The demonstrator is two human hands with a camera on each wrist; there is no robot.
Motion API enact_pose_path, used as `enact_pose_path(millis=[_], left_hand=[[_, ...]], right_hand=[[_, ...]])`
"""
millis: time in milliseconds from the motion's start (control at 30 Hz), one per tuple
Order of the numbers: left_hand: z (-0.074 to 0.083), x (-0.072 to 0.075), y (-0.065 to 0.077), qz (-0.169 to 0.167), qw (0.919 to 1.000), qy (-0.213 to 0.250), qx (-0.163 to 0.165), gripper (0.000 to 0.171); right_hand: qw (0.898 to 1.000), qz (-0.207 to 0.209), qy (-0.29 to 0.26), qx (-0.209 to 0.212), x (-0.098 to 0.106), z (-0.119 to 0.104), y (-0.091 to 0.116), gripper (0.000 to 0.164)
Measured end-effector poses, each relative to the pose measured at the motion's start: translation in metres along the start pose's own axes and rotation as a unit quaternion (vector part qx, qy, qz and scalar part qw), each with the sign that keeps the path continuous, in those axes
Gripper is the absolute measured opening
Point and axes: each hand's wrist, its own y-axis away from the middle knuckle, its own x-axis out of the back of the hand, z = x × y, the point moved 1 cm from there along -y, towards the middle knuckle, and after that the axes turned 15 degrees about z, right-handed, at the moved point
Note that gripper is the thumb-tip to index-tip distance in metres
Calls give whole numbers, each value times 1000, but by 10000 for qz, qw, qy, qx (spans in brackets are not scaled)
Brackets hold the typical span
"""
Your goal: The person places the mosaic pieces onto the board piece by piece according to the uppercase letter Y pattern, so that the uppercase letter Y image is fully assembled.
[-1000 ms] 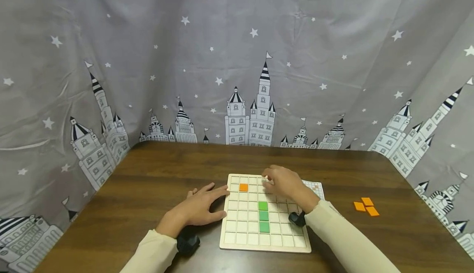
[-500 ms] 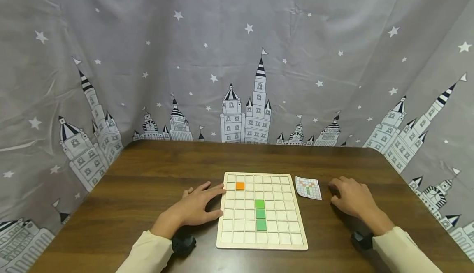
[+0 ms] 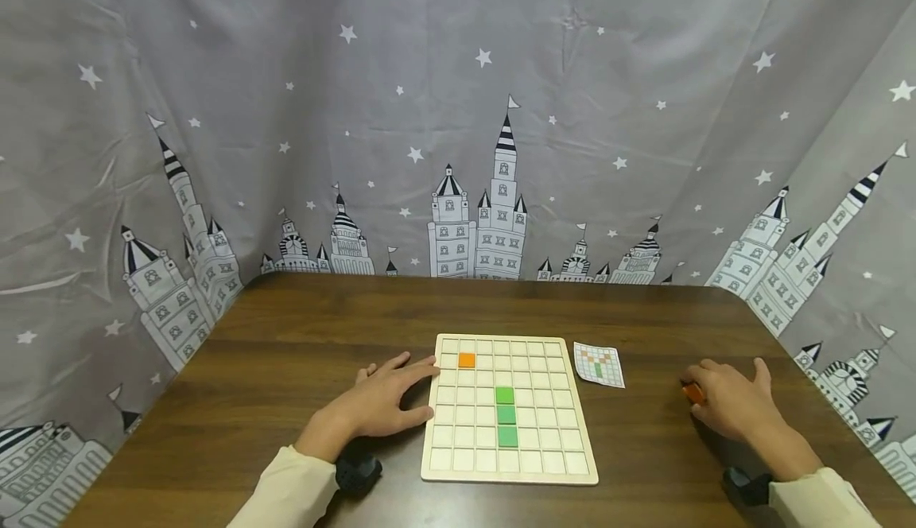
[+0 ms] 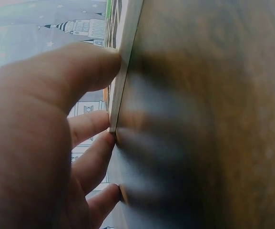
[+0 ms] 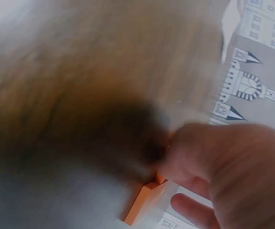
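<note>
A pale wooden grid board (image 3: 475,460) lies on the table, with one orange tile (image 3: 467,360) near its top left and several green tiles (image 3: 506,414) in a column at its middle. My left hand (image 3: 375,401) rests at the board's left edge. Its spread thumb (image 4: 96,67) and fingertips touch the rim. Off to the far right, my right hand (image 3: 737,401) bends its fingers and thumb round a loose orange tile (image 3: 692,392). In the right wrist view, orange tiles (image 5: 144,200) show right at the thumb; the fingertips are partly hidden there.
A small paper card (image 3: 599,365) printed with a coloured grid pattern lies just right of the board. The brown wooden table (image 3: 343,305) ends at a grey curtain (image 3: 308,114) printed with castles and stars.
My right hand has moved from over the board's top right, past the card, to the loose orange tiles at the right. The left hand stays at the board's edge.
</note>
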Motion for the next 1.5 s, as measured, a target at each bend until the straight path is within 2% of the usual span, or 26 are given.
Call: enact_pose_path(millis=[167,267,467,700,867,1000,1167,1333,1500], left_hand=[[0,0,0,8,10000,32,14,60],[0,0,0,-16,10000,41,23,60],[-1,0,1,-15,10000,25,29,60],[0,0,2,-49,10000,9,53,60],[1,1,2,-13,10000,-23,56,61],[2,1,2,-18,10000,-1,52,60],[2,1,4,-49,10000,-11,63,59],[2,0,4,-18,10000,-7,67,60],[1,1,4,-2,10000,-26,89,60]], right_hand=[[9999,89,85,65,-2,0,1,24],[10000,-6,45,73,-3,-3,-2,20],[9986,-76,-462,234,-7,-23,-18,18],[9953,76,-898,368,-16,-75,-50,21],[9879,145,-1348,750,-26,-123,-75,17],[9809,-15,-1575,1137,-35,-163,-91,15],[9694,-305,-1857,1576,-44,-207,-99,11],[9628,-252,-1769,2029,-52,-230,-102,6],[9637,-266,-1686,2053,-55,-236,-103,7]])
